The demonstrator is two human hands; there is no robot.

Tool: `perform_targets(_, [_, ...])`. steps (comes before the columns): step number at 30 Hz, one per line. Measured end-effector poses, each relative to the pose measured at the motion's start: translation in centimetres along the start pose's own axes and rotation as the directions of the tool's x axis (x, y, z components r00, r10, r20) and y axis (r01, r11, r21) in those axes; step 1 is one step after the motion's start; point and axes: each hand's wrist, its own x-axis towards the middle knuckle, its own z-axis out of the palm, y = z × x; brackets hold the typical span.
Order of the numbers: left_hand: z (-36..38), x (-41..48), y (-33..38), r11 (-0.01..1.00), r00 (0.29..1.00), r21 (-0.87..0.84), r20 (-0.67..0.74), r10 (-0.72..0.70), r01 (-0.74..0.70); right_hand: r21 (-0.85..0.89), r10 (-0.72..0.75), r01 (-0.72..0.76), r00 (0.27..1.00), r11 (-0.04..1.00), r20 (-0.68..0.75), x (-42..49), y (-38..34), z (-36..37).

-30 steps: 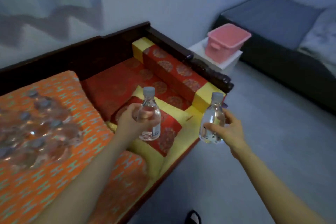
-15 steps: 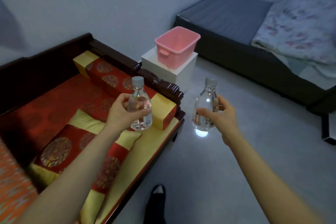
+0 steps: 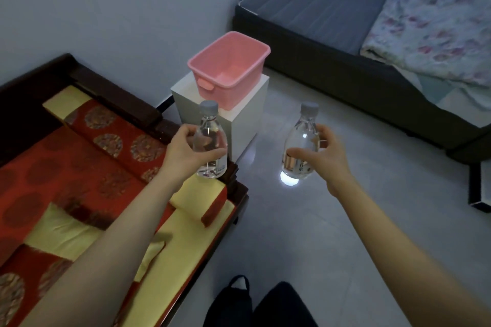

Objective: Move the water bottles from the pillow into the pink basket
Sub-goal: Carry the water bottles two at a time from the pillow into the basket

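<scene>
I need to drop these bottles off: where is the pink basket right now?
In the head view the pink basket sits upper centre on a white box, between the wooden bench and the dark bed.

left bottle (image 3: pixel 211 141): lower body partly covered by left hand (image 3: pixel 186 152) | right bottle (image 3: pixel 301 146): label print too small to be read, middle crossed by right hand (image 3: pixel 326 156) | bed (image 3: pixel 332 0): cut off at top and right edges | couch (image 3: pixel 79 156): cut off at left and bottom

Both bare forearms stretched forward, side by side. Left hand (image 3: pixel 183 152) grips left bottle (image 3: pixel 212 141) round its body; right hand (image 3: pixel 328 160) grips right bottle (image 3: pixel 301 141) likewise.
</scene>
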Motion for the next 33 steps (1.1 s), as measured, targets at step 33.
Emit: perform_targets(33, [15.8,43.4,7.1,0.977,0.880,-0.075,-0.426,-0.213,0.200,-0.027,-0.157,0.194,0.859,0.981,0.488,58.1,-6.1,3.3])
